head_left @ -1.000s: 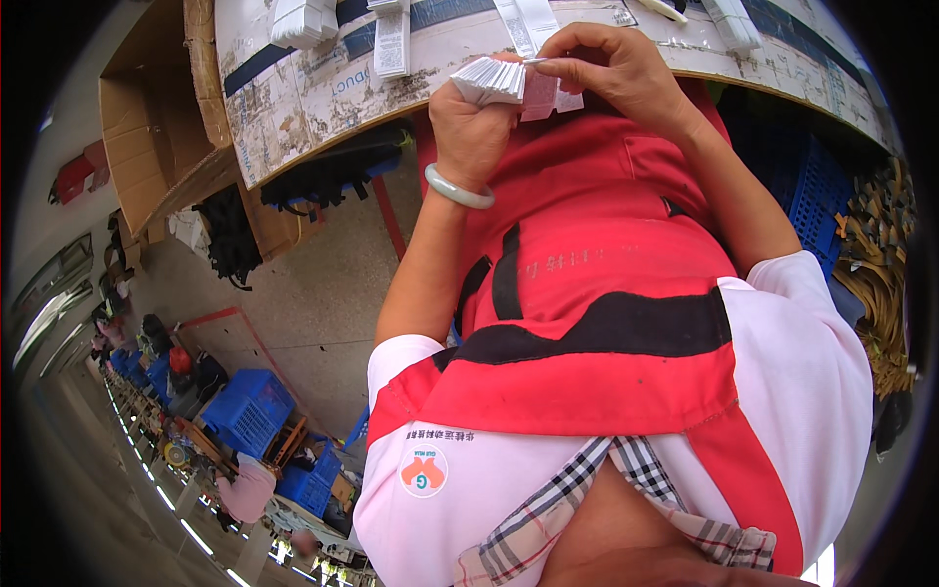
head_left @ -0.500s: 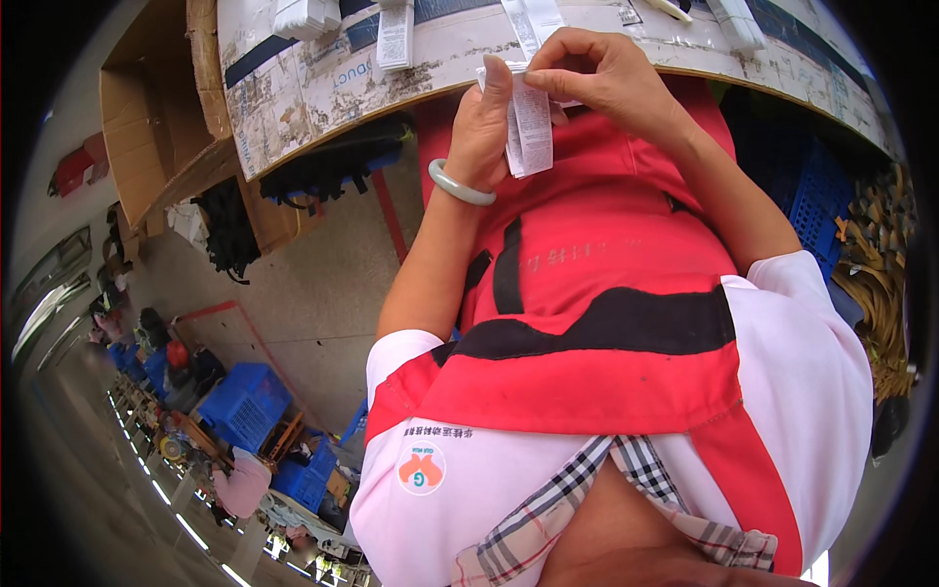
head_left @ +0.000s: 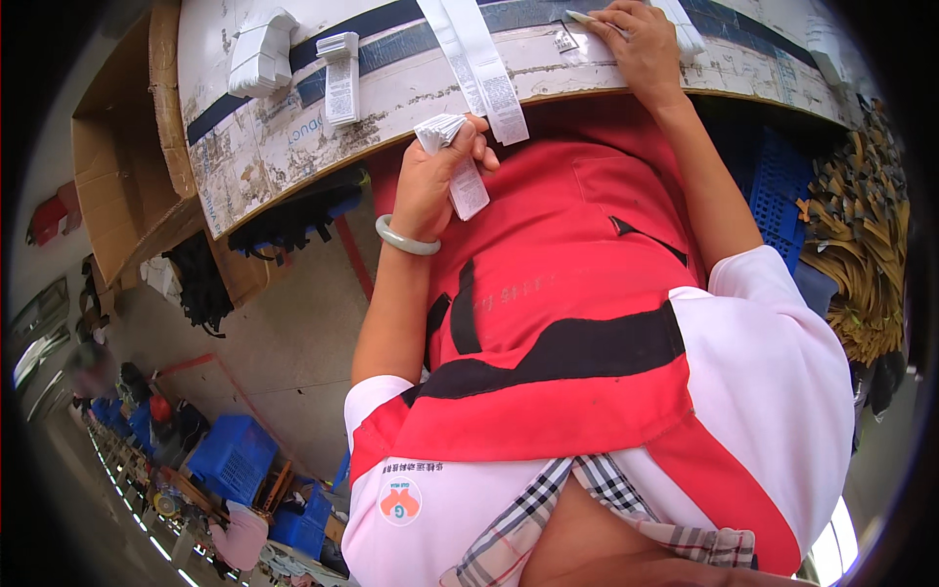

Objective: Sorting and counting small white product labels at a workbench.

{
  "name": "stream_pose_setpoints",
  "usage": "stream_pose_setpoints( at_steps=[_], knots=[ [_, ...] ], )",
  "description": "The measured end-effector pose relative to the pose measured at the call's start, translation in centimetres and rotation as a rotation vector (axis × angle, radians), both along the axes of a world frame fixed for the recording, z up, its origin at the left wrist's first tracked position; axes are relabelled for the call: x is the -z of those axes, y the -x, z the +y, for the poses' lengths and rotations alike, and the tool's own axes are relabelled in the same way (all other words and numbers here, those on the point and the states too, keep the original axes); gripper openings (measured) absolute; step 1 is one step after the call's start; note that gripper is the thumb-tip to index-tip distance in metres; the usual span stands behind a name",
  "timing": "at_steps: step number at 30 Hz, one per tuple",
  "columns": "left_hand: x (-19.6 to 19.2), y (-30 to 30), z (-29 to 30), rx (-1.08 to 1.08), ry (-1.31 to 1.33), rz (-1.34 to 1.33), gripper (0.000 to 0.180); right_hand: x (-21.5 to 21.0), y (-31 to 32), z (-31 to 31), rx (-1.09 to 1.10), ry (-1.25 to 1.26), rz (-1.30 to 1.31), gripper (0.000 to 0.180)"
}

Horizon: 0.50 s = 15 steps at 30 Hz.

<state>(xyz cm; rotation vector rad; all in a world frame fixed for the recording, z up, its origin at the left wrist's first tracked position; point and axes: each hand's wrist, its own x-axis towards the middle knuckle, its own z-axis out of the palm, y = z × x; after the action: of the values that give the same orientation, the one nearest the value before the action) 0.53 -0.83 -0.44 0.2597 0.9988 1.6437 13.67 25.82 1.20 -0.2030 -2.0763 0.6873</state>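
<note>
My left hand (head_left: 430, 186), with a pale bangle at its wrist, is closed round a bundle of folded white printed labels (head_left: 469, 192) in front of the table edge. Its fanned top ends show above the thumb. Up on the table, my right hand (head_left: 641, 49) has its fingers closed on a slim, pale, pen-like tool (head_left: 585, 19); its exact kind is unclear. Two long white label strips (head_left: 501, 103) lie between the hands and hang over the table edge. Beside my right hand is another white label stack (head_left: 682, 27).
The worn, cardboard-covered table (head_left: 284, 161) bears a thick label pile (head_left: 262, 57) and a smaller bundle (head_left: 340, 86) at left. An open cardboard box (head_left: 122, 166) stands left of it. At right are a blue crate (head_left: 781, 191) and many hanging brown strips (head_left: 861, 245).
My right hand has left the labels, moved right across the table and taken hold of the pale tool lying there. The left hand keeps the bundle, now lower and apart from the long strips.
</note>
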Motion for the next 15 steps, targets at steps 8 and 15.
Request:
stream_pose_setpoints(
  at_steps=[8,15],
  knots=[
    [0.2,0.2,0.1,-0.017,0.012,-0.048,0.018,-1.3,0.4,-1.2,0.344,-0.090,-0.358,0.020],
    [-0.5,0.1,1.0,-0.001,0.037,-0.052,0.019,0.1,5.1,-6.2,0.014,-0.199,-0.442,0.016]
  ],
)
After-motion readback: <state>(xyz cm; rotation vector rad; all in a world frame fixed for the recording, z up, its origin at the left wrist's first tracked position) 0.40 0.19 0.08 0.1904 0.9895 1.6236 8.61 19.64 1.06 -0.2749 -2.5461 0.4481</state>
